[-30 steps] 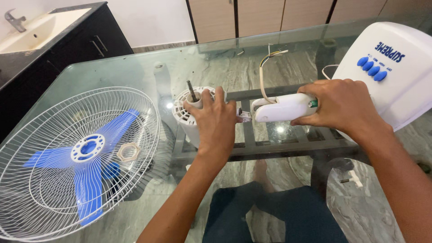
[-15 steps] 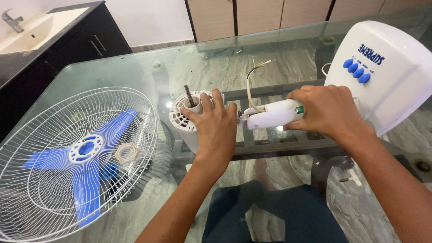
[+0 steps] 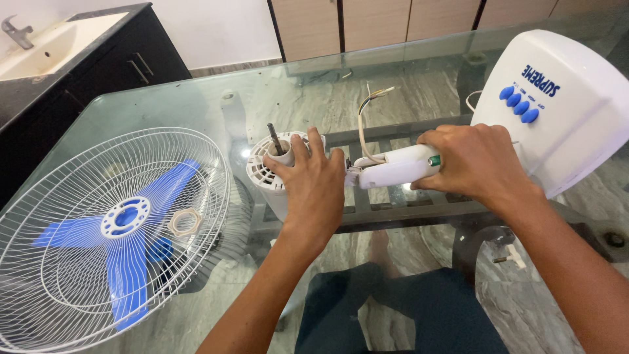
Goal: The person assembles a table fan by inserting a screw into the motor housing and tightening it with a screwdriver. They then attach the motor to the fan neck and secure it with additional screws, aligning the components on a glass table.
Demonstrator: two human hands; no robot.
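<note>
My left hand [image 3: 313, 182] grips a white fan motor housing [image 3: 264, 172] with a metal shaft [image 3: 275, 139] sticking up, standing on a glass table [image 3: 170, 108]. My right hand [image 3: 476, 162] is closed around a white fan neck piece [image 3: 397, 166], whose end meets the motor housing at a small bracket [image 3: 354, 173]. A bundle of loose wires [image 3: 367, 115] rises from the neck. Behind my right hand stands the white fan base [image 3: 563, 98] with several blue buttons [image 3: 519, 104].
A white wire fan guard [image 3: 78, 262] lies at the left on the glass, holding a blue three-blade propeller [image 3: 124, 229], a beige plastic nut [image 3: 185, 221] and a blue cap [image 3: 160, 249]. A dark cabinet with a sink [image 3: 62, 39] stands at far left.
Over the last second my right hand brought the neck piece leftward until its end reached the motor housing; since half a second ago almost nothing has moved.
</note>
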